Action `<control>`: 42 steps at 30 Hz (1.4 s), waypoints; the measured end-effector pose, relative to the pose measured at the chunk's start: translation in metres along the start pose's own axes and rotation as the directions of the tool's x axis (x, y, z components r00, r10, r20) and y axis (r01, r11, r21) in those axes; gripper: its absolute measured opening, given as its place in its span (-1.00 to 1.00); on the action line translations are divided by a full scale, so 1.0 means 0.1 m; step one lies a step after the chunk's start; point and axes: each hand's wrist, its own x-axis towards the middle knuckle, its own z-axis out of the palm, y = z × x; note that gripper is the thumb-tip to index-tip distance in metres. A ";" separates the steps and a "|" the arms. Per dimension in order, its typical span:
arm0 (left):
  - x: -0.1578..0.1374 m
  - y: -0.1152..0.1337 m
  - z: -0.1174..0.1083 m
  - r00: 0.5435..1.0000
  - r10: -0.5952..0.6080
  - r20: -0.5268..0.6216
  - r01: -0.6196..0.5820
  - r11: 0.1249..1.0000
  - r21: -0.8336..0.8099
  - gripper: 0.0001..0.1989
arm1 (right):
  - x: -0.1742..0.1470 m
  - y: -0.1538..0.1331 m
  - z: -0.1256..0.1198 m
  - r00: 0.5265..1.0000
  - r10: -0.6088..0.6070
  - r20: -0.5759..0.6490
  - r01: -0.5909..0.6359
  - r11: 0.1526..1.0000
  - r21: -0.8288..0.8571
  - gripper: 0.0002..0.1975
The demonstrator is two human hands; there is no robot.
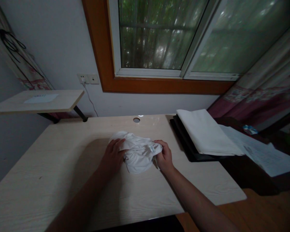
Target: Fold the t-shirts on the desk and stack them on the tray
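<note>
A crumpled white cloth garment (139, 154) lies bunched on the pale wooden desk (62, 193), with a small label showing near its right end. My left hand (114, 154) is closed on the garment's left side, fingers bent over the fabric. At the right end, my right hand (164, 158) grips a fold, its thumb and fingers wrapped round the edge. What kind of garment it is cannot be told from the crumpled shape.
Folded white fabric (207, 133) rests on black flat items (195, 157) at the desk's right. Beyond lie loose sheets of paper (263, 151). A raised shelf (70, 96) stands at the left. The desk has a round cable hole (136, 120) near the wall, below a window (159, 38).
</note>
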 end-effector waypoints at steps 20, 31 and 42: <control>-0.10 -0.45 -0.19 0.628 -0.619 -0.471 0.483 0.785 -0.388 -0.79 | 0.02 -0.10 -0.01 0.931 -0.300 0.207 0.299 0.954 0.034 -0.81; -0.09 -0.47 -0.04 0.660 -0.747 0.080 0.513 0.371 -0.774 -0.63 | 0.10 -0.20 0.06 0.863 -0.261 0.432 0.322 0.944 -0.074 -0.59; -0.22 -0.34 -0.03 0.956 -0.186 0.228 0.294 0.668 -0.684 -0.11 | 0.09 -0.08 0.13 0.731 -0.197 0.654 0.366 0.921 -0.131 -0.70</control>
